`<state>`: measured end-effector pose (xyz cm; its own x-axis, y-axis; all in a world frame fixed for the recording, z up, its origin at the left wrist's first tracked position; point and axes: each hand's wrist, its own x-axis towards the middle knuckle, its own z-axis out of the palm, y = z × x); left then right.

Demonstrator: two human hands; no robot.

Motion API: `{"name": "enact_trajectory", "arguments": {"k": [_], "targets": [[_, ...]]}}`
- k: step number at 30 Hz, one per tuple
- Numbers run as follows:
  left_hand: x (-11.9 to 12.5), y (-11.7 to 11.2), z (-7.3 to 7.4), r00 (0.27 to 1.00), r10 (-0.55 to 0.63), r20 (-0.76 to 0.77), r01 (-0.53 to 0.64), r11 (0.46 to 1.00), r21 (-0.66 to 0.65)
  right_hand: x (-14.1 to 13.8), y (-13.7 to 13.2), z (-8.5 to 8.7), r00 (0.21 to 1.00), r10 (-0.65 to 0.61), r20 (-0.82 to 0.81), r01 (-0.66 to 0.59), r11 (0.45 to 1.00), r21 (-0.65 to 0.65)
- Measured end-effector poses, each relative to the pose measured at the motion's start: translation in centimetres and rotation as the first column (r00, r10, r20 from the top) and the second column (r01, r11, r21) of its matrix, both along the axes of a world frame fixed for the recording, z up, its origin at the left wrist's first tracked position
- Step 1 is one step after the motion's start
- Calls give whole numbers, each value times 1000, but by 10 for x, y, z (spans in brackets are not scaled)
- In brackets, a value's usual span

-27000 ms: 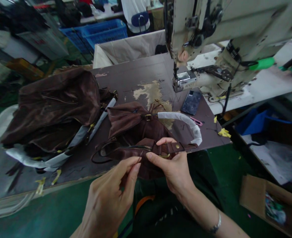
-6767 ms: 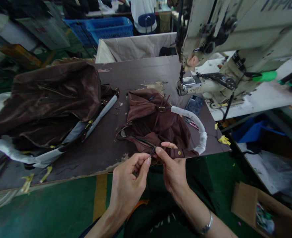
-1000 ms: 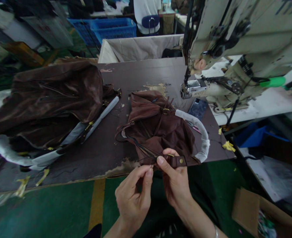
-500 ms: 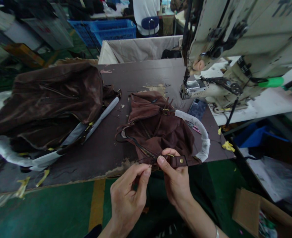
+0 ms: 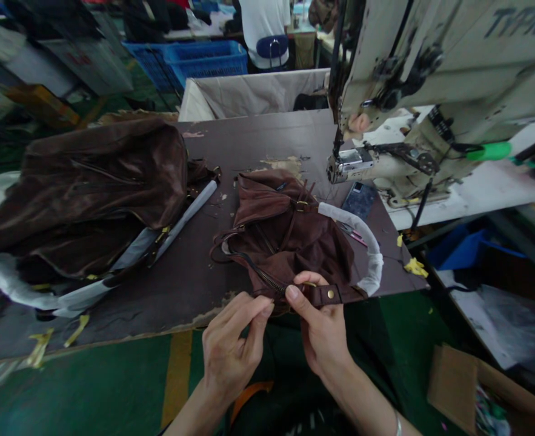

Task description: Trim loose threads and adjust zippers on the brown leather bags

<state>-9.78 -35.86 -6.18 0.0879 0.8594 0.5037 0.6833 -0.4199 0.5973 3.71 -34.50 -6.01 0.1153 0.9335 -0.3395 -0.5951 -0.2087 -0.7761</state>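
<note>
A brown leather bag (image 5: 294, 242) lies crumpled on the dark worktable (image 5: 231, 145), its white-wrapped handle (image 5: 355, 233) curving to the right. My right hand (image 5: 322, 330) is shut on the bag's leather tab (image 5: 327, 295), which has a brass snap, with the thumb pressing near the end of a metal zipper (image 5: 260, 272). Just left of that spot, my left hand (image 5: 231, 345) pinches what looks like a thin thread (image 5: 267, 293) between its fingertips. A second brown leather bag (image 5: 89, 194) lies well to the left, out of reach of my fingers.
A sewing machine head (image 5: 385, 79) with its needle and presser foot (image 5: 346, 163) stands beyond the bag. A phone (image 5: 359, 200) and pink-handled scissors (image 5: 351, 237) lie near it. A cardboard box (image 5: 453, 387) sits on the floor at lower right.
My left fingers have shifted slightly and turned along the thread. The view has moved a little, and my right hand still holds the tab.
</note>
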Motion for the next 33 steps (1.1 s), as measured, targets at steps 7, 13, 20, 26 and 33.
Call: {"name": "enact_trajectory", "arguments": {"k": [7, 13, 20, 26, 33], "targets": [[-4, 9, -7, 996, -88, 32, 85, 992, 97, 0, 1, 1, 1000, -3, 5, 3, 1000, 0], [-3, 11, -4, 996, -89, 26, 87, 992, 88, 1, 3, 6, 1000, -8, 26, 8, 1000, 5], [0, 7, 5, 1000, -13, -2, 13, 999, -50, 2, 4, 9, 999, -18, 44, 19, 1000, -15], [-2, 12, 3, 994, -94, -48, 98, 991, 91, 1, 4, 11, 999, -20, 45, 21, 1000, -16], [-9, 12, 15, 993, -119, 1, 116, 962, -249, 2, 5, 5, 998, -19, 55, 23, 998, -65]]}}
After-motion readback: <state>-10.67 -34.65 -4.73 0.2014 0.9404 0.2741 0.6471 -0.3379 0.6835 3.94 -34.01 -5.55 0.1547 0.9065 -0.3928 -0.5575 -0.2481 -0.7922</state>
